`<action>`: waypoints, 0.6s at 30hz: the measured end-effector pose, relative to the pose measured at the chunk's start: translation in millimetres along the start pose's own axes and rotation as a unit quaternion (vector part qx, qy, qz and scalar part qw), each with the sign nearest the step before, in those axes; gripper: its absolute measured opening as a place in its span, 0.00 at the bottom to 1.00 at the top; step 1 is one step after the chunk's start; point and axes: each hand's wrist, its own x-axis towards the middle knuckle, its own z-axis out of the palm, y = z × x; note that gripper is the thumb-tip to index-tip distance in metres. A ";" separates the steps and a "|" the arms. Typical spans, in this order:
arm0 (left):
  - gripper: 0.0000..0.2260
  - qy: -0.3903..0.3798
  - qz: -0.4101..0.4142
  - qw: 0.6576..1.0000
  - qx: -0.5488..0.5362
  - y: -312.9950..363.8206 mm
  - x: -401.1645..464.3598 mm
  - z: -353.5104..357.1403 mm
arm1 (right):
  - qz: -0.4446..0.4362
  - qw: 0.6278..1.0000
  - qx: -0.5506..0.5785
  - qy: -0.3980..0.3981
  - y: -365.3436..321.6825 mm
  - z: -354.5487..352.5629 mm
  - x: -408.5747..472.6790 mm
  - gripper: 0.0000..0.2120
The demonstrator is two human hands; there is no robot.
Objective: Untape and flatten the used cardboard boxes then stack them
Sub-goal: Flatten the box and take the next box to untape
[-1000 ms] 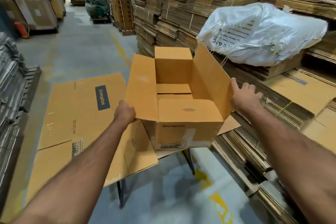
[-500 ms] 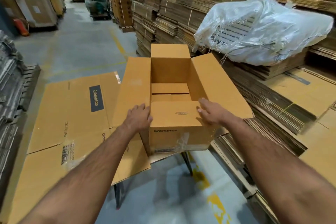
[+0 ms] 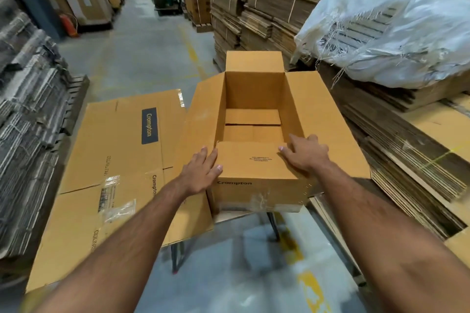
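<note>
The open box (image 3: 256,134) stands upright on the flattened cardboard (image 3: 114,160) that covers a small stand, so you can reach all its flaps from above. Your left hand (image 3: 201,173) lies flat at the near left corner, fingers straight and together, only pressing. Your right hand (image 3: 304,154) rests on the near flap, fingers spread and slightly bent over the edge, probably steadying it, gripping nothing.

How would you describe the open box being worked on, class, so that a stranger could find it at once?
Start at the white plastic sack on the cardboard stacks at the right, then look down and left. The open box stands there with both hands on its near flap. Unlike the flattened box beside it, it stands upright and hollow.
</note>
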 end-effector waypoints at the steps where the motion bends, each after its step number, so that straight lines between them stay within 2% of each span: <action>1: 0.29 0.003 -0.001 1.000 -0.011 -0.3 -1.3 1.4 | 0.000 1.000 0.005 0.013 1.1 1.4 0.0 0.30; 4: 0.29 0.011 -0.018 0.994 -0.109 4.2 4.1 2.9 | 0.012 0.990 0.126 0.063 4.1 1.9 -1.3 0.27; 5: 0.31 0.010 -0.030 0.985 -0.171 6.3 6.4 -0.1 | 0.027 0.974 0.208 0.089 4.5 0.7 -1.4 0.25; 6: 0.34 0.001 -0.043 0.968 -0.247 7.3 8.4 -3.5 | 0.054 0.942 0.310 0.116 4.5 -3.3 -2.4 0.22; 8: 0.34 -0.027 -0.058 0.936 -0.346 9.3 6.5 -13.6 | 0.107 0.830 0.530 0.136 2.0 -18.4 -5.3 0.21; 9: 0.34 -0.041 -0.065 0.926 -0.370 9.4 3.8 -20.3 | 0.124 0.769 0.617 0.113 2.2 -25.7 -6.8 0.22; 11: 0.34 -0.040 -0.076 0.929 -0.361 3.7 6.5 -30.6 | 0.122 0.667 0.735 0.026 8.4 -38.0 -15.4 0.22; 13: 0.33 -0.040 -0.082 0.939 -0.332 1.9 12.2 -36.3 | 0.078 0.592 0.799 -0.066 22.4 -44.8 -28.9 0.20; 14: 0.33 -0.044 -0.081 0.943 -0.319 3.5 13.7 -37.8 | 0.061 0.582 0.803 -0.115 29.9 -45.5 -36.5 0.19; 15: 0.34 -0.049 -0.080 0.949 -0.303 4.5 16.7 -38.0 | 0.047 0.611 0.774 -0.161 37.2 -43.7 -43.0 0.16; 17: 0.40 -0.092 -0.074 0.962 -0.245 10.7 17.5 -38.9 | -0.001 0.754 0.610 -0.244 47.2 -35.8 -52.3 0.12; 18: 0.44 -0.112 -0.081 0.969 -0.206 15.3 16.6 -39.6 | -0.035 0.827 0.496 -0.264 50.1 -31.3 -54.9 0.16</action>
